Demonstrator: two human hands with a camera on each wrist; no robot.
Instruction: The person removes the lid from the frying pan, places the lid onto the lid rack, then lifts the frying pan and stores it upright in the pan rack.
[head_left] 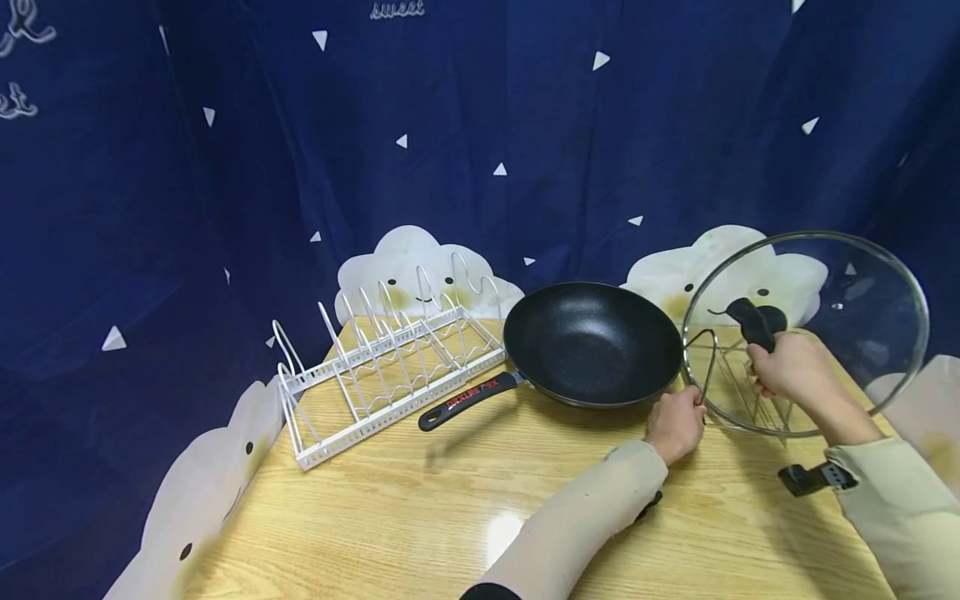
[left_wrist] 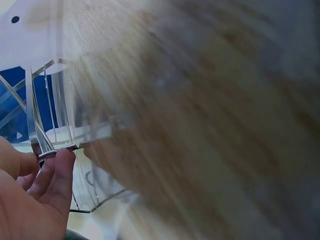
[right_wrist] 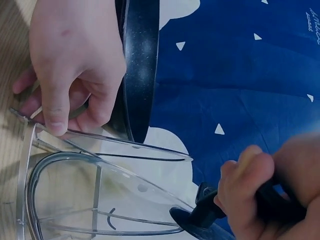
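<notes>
A round glass lid [head_left: 840, 333] with a metal rim stands tilted up on edge at the right of the wooden table [head_left: 420, 517]. My right hand [head_left: 761, 373] grips its black handle [head_left: 750, 321], and that grip shows close up as my right hand [right_wrist: 250, 185] on the lid handle [right_wrist: 200, 217]. My left hand [head_left: 693, 410] pinches a thin wire loop [head_left: 708, 358] of a metal rack [head_left: 738, 383] seen through the glass. In the left wrist view my left hand [left_wrist: 52, 167] pinches that wire [left_wrist: 52, 154]. My left hand [right_wrist: 70, 110] sits beside the black frying pan [right_wrist: 140, 65].
The black frying pan [head_left: 592, 342] lies mid-table, its handle [head_left: 468, 400] pointing left and forward. A white wire rack [head_left: 382, 367] with upright dividers stands to the left. Blue cloth with white triangles and cloud shapes surrounds the table.
</notes>
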